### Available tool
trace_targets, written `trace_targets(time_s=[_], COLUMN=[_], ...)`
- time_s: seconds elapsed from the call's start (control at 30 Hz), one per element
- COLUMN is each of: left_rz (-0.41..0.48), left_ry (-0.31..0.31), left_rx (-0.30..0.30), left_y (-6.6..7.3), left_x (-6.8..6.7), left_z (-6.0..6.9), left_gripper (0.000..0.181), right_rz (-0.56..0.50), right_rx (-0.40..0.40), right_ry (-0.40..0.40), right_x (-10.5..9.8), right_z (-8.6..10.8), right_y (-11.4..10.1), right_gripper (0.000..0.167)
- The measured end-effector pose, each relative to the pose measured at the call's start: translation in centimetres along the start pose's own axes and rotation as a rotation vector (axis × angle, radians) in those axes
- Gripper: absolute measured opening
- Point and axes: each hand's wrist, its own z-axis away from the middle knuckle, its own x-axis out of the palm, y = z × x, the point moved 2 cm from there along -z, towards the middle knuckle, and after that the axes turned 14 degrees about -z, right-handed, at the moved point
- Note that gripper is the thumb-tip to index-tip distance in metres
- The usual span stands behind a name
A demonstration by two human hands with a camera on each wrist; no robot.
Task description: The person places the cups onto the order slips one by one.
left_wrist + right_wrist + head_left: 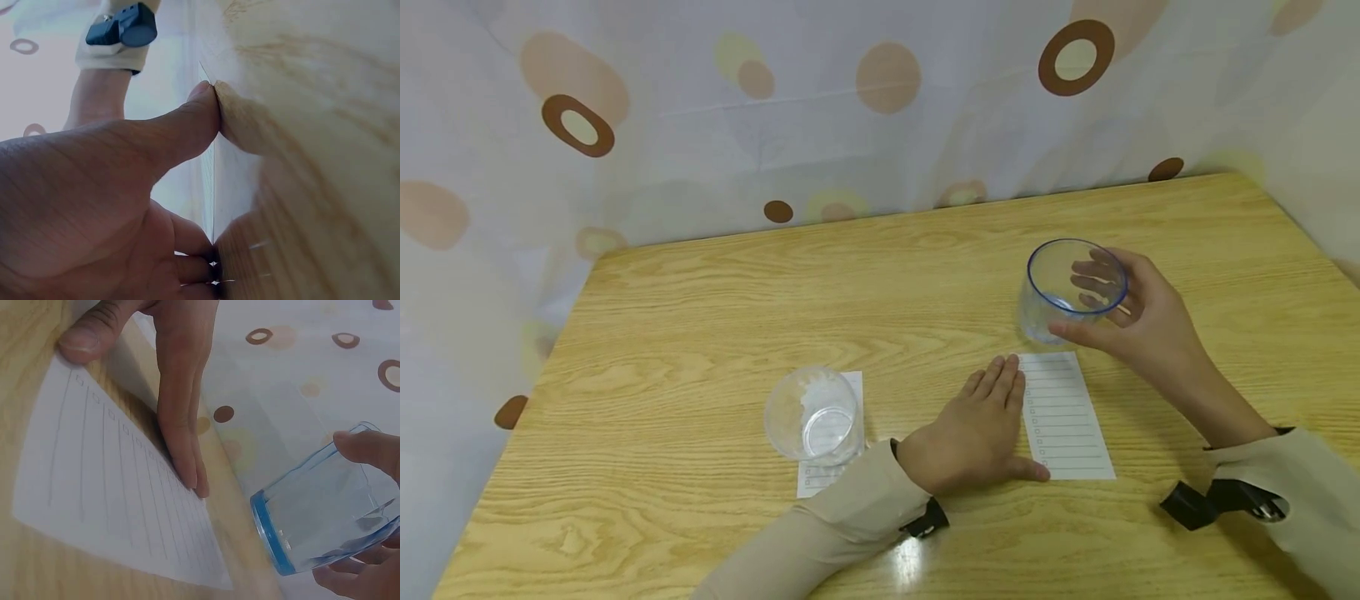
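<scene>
My right hand grips a clear cup with a bluish tint, thumb on the near side and fingers round the far side. The cup is just beyond the far edge of a lined paper sheet with small checkboxes; whether its base touches the table I cannot tell. My left hand lies with straight fingers along the sheet's left edge, its fingertips and thumb touching the paper. To the left, a second clear cup stands on another lined sheet, partly covering it.
Under everything is a wood-grain table. A white curtain with brown and yellow shapes hangs behind its far edge. Black wrist devices are strapped at both sleeves; the right one juts out over the table.
</scene>
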Motion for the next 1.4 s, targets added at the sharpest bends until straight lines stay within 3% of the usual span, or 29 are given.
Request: trace_targets(time_s=[0.5,0.8,1.4], left_rz=[-0.007,-0.011,-0.021], left_ry=[0.009,0.022,0.033], left_rx=[-0.009,-0.008,-0.007], left_y=[0.0,0.0,0.0], left_x=[0.1,0.1,0.2], left_z=[-0.1,0.0,0.1], left_gripper=[0.105,0.103,0.102], right_rz=[0.062,0.037,0.007], right_rx=[-0.032,-0.042,-0.057], right_ry=[-0.073,-0.082,-0.139], right_x=[-0.6,-0.3,0.0], right_z=[4.1,6.0,8.0], right_y=[1.1,1.1,2.0], right_gripper=[0.09,0.09,0.095])
